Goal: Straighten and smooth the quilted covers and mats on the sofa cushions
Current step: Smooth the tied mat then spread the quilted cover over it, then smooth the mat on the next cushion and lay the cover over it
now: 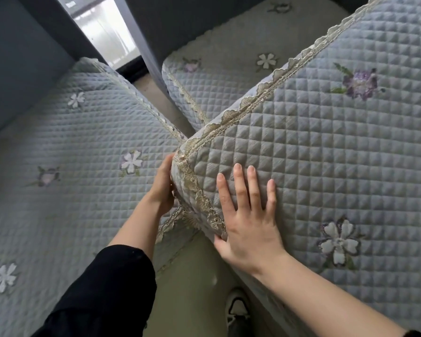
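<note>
Over a narrow floor gap, the right hand presses flat on the quilted cover by its lace-edged corner; the left hand cups it, fingers hidden.

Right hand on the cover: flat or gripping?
Flat. The right hand lies palm down on the quilted cover, fingers straight and spread.

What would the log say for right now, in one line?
step: smooth cover | left hand: at its corner, fingers hidden | right hand: flat on top, fingers spread
</note>
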`<state>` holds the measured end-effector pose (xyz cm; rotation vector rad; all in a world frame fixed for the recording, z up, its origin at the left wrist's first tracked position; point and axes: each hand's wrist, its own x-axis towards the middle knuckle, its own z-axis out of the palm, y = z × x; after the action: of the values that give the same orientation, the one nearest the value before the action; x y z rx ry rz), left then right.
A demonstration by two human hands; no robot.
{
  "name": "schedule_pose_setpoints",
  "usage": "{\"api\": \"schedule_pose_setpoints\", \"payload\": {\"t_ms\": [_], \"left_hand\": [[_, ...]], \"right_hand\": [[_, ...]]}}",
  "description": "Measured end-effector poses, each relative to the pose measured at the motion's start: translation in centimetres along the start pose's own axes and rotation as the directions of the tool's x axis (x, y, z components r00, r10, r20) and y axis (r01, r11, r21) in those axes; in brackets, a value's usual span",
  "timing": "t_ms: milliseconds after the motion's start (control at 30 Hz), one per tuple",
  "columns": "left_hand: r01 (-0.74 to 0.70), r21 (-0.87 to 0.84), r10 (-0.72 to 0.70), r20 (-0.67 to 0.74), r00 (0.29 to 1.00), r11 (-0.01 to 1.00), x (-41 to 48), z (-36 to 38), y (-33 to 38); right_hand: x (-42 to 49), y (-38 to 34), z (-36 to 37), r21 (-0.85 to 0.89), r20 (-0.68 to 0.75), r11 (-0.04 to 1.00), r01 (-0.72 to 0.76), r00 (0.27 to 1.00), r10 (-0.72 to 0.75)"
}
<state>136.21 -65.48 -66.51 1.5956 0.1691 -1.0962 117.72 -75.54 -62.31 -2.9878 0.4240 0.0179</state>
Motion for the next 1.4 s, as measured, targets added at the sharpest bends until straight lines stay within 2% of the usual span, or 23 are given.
{"api": "schedule_pose_setpoints", "payload": {"t_ms": [133, 267, 367, 467, 567, 700, 833, 900, 933, 1000, 1067, 1100, 1167, 1233, 1300, 1400], "left_hand": [[-0.038, 0.070, 0.034, 0.060, 0.998, 0.997, -2.9, 1.3, 1.5], [-0.075, 0.107, 0.062, 0.120, 0.991, 0.991, -7.5, 3.0, 3.7], [-0.087, 0.053, 0.078, 0.149, 0.986, 0.995, -11.4, 3.9, 5.0], [-0.183, 0.023, 0.177, 0.162, 0.971, 0.983, -16.8, 6.1, 6.4], [-0.220, -0.012, 0.220, 0.124, 0.968, 0.975, -23.7, 9.8, 7.4], [-0.257, 0.060, 0.254, 0.052, 0.966, 0.964, -34.9, 16.6, 8.3], [-0.313, 0.109, 0.316, -0.007, 0.949, 0.944, -40.4, 20.8, 8.8], [-0.347, 0.105, 0.349, 0.000, 0.937, 0.932, -43.0, 24.0, 9.1], [-0.356, 0.096, 0.357, 0.008, 0.934, 0.929, -44.3, 25.5, 9.7], [-0.376, 0.062, 0.375, 0.038, 0.926, 0.924, -46.1, 28.5, 11.3], [-0.406, 0.044, 0.402, 0.071, 0.913, 0.913, -47.0, 31.3, 13.2], [-0.425, 0.027, 0.421, 0.089, 0.903, 0.905, -47.1, 32.6, 14.1], [-0.456, 0.003, 0.454, 0.087, 0.887, 0.890, -47.4, 35.5, 16.5], [-0.470, -0.017, 0.470, 0.066, 0.880, 0.883, -46.9, 37.5, 18.8], [-0.482, -0.003, 0.481, 0.053, 0.875, 0.876, -45.9, 38.8, 21.2], [-0.532, 0.106, 0.529, 0.056, 0.847, 0.840, -43.6, 39.9, 24.5]], "right_hand": [[-0.6, 1.8, -3.1, 0.039, -0.032, 0.998, 0.055, 0.998, -0.053], [-2.3, 3.8, -7.8, 0.150, -0.016, 0.987, 0.065, 0.998, -0.064], [-3.8, 6.0, -12.9, 0.248, 0.008, 0.966, 0.074, 0.997, -0.078], [-5.4, 8.7, -18.5, 0.351, 0.091, 0.936, 0.042, 0.993, -0.079], [-8.1, 11.1, -24.7, 0.445, 0.131, 0.896, 0.015, 0.988, -0.082], [-14.4, 15.4, -34.3, 0.539, 0.209, 0.841, -0.035, 0.974, -0.093], [-17.5, 18.4, -40.0, 0.605, 0.239, 0.789, -0.107, 0.970, -0.052], [-20.3, 21.1, -43.3, 0.558, 0.176, 0.818, -0.142, 0.983, 0.051], [-21.5, 22.1, -44.8, 0.512, 0.097, 0.844, -0.157, 0.987, 0.124], [-24.0, 22.8, -47.2, 0.405, -0.165, 0.903, -0.143, 0.960, 0.226], [-25.8, 21.6, -48.5, 0.344, -0.372, 0.937, -0.053, 0.909, 0.188], [-26.6, 20.5, -48.8, 0.334, -0.363, 0.943, -0.018, 0.920, 0.146], [-27.6, 19.4, -48.7, 0.275, -0.154, 0.960, -0.055, 0.983, 0.100], [-27.2, 20.3, -48.0, 0.090, 0.049, 0.985, -0.145, 0.989, 0.141], [-26.1, 22.7, -46.8, -0.070, 0.033, 0.980, -0.186, 0.982, 0.188], [-23.0, 26.0, -46.2, -0.141, -0.165, 0.959, -0.245, 0.961, 0.222]]}}
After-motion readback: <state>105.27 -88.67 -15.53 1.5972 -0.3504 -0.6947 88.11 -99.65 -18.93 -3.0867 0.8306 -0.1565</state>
